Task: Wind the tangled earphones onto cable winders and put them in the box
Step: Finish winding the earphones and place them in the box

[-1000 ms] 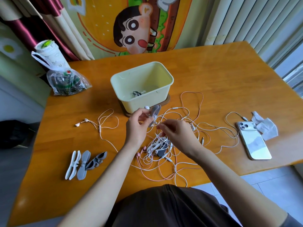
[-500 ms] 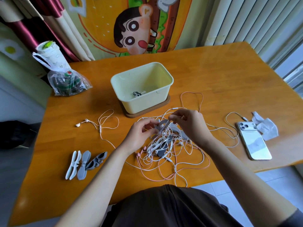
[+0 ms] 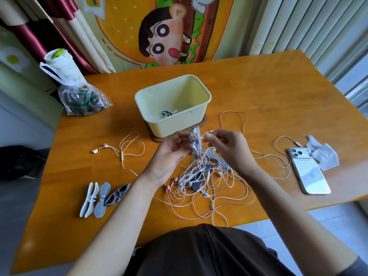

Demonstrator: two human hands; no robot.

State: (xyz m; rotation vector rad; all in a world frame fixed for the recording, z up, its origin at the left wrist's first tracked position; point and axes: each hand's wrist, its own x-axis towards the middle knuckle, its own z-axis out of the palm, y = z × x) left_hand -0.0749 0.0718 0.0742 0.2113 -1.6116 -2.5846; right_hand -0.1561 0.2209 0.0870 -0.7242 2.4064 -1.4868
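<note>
A tangle of white and pink earphone cables (image 3: 209,182) lies on the wooden table (image 3: 278,100) in front of me, with a few winders caught in it. My left hand (image 3: 169,156) holds a grey cable winder (image 3: 194,141) upright above the tangle. My right hand (image 3: 225,146) pinches a white cable end right beside the winder's top. The pale yellow box (image 3: 173,114) stands just behind my hands and holds one wound earphone set (image 3: 168,113). Three spare winders (image 3: 103,196), white, grey and dark, lie at the left front.
A pink earphone (image 3: 95,151) with its loop of cable lies left of my hands. A phone (image 3: 307,172) and crumpled tissue (image 3: 322,154) sit at the right. A plastic bag (image 3: 83,100) and a white cup (image 3: 59,62) stand at the back left.
Both hands have risen from the tangle, lifting the grey winder upright. My right hand has shifted to the winder's top with a cable end.
</note>
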